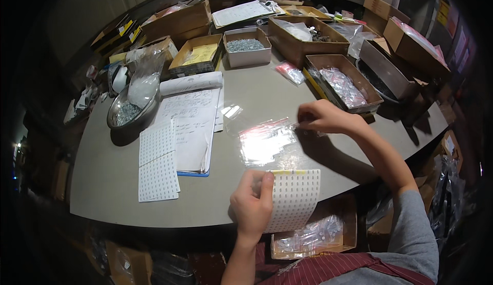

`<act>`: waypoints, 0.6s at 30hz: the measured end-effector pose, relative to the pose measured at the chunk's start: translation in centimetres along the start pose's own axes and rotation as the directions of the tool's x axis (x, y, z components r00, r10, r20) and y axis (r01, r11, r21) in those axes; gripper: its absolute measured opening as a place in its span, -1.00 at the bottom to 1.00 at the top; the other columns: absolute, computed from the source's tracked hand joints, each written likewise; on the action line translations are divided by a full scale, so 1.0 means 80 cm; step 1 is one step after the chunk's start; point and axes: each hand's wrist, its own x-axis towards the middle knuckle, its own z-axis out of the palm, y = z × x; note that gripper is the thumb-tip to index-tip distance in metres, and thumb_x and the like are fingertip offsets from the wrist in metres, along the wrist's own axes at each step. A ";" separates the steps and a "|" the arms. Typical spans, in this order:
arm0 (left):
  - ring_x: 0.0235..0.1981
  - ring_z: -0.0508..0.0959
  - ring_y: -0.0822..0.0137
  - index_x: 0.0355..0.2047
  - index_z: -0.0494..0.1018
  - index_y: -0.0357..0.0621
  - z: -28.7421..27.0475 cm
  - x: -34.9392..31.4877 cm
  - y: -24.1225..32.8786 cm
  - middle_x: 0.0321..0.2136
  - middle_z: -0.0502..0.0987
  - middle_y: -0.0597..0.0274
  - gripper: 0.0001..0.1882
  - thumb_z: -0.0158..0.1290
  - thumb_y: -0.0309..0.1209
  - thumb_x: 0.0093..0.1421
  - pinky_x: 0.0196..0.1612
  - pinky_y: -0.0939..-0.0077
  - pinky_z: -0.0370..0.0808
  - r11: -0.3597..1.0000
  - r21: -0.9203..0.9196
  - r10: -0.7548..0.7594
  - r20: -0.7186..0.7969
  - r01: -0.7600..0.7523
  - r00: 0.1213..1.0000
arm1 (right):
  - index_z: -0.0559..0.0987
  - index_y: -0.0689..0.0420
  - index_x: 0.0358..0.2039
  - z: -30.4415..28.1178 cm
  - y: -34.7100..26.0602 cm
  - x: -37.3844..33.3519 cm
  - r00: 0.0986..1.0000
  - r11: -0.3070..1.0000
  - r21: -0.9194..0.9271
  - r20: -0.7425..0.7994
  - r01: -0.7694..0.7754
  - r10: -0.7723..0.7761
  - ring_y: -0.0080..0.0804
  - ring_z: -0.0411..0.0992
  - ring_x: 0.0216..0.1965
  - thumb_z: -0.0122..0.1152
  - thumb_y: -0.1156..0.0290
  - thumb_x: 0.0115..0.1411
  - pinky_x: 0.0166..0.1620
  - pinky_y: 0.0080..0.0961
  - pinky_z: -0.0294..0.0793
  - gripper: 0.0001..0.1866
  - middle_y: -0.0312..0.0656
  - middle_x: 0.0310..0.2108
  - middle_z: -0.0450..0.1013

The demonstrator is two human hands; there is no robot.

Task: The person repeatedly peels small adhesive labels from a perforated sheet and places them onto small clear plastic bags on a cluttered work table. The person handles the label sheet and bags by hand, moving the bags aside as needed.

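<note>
My left hand pinches a white sticker sheet at its upper left corner, thumb on top. The sheet bears rows of small printed marks, has a yellow strip along its top edge, and curves down past the table's front edge. Just beyond it lies a fanned pile of clear zip bags with red-tinted tops, shining under the light. At the pile's right end hovers my right hand, fingers curled and pressed together. Its fingertips are in shadow, so whatever they hold is too dark to make out.
More sticker sheets overlap a clipboard with papers on the left. Beside them stands a metal bowl of small metal parts. Boxes line the back, including a white box and a bag-filled box. An open carton sits below the front edge.
</note>
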 end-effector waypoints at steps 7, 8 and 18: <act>-0.48 0.52 0.54 -0.27 0.56 -0.33 -0.001 0.001 -0.012 -0.50 0.59 0.27 -0.82 0.14 -0.40 0.35 -0.42 0.59 0.43 0.999 -0.024 0.043 -0.028 -0.043 0.999 | 0.50 0.26 -0.23 0.056 -0.027 0.030 0.962 0.931 -0.312 -0.130 0.188 -0.238 0.01 0.53 -0.21 0.22 0.51 0.19 -0.11 -0.17 0.52 -0.84 0.03 -0.33 0.54; -0.49 0.56 0.49 -0.23 0.56 -0.31 -0.001 0.002 -0.016 -0.49 0.62 0.21 -0.80 0.14 -0.37 0.36 -0.41 0.53 0.48 0.998 -0.038 0.048 -0.027 -0.049 0.998 | 0.47 0.24 -0.25 0.060 -0.024 0.029 0.958 0.929 -0.327 -0.165 0.171 -0.235 0.13 0.49 -0.19 0.25 0.50 0.14 -0.11 -0.09 0.48 -0.81 0.06 -0.32 0.52; -0.48 0.45 0.63 -0.20 0.53 -0.34 -0.006 0.001 -0.011 -0.48 0.54 0.37 -0.85 0.11 -0.45 0.38 -0.41 0.71 0.36 0.993 -0.115 -0.023 -0.003 0.023 1.000 | 0.45 -0.18 0.34 0.032 0.046 -0.052 0.989 0.985 -0.121 -0.062 0.125 -0.133 0.10 0.05 0.43 0.21 0.24 0.36 0.44 -0.02 0.08 -0.47 0.14 0.38 0.17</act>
